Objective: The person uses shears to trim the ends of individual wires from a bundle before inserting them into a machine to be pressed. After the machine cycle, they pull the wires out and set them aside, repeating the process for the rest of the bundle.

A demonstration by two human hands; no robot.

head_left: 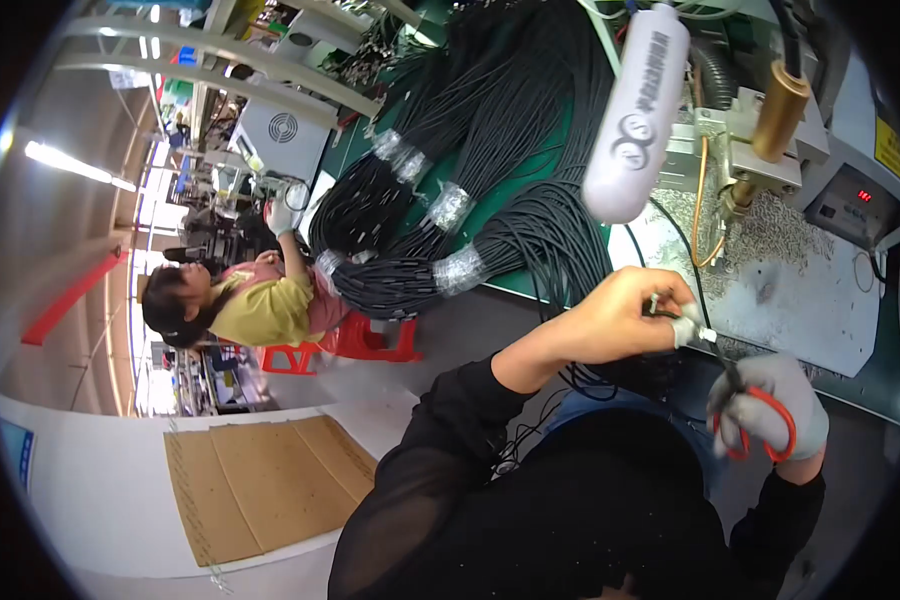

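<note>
My left hand (610, 318), bare apart from a white covering on a fingertip, pinches a thin black cable at the front edge of the bench. A small white connector (708, 335) sticks out beside those fingertips. My right hand (798, 385), in a grey-white glove, is closed round a pair of scissors (792, 428) with red handles. Their dark blades point up toward the connector; whether they touch it I cannot tell. Behind my left hand, bundles of black cables (540, 235) lie on the green bench top, several wrapped in clear film.
A white cylinder (635, 120) hangs above the bench. Metal machinery (750, 150) and a control box with a red display (855, 205) stand at the right, over a plate (770, 310) strewn with metal bits. Leftward, a co-worker (260, 305) sits on a red stool; flattened cardboard (270, 480) lies nearer.
</note>
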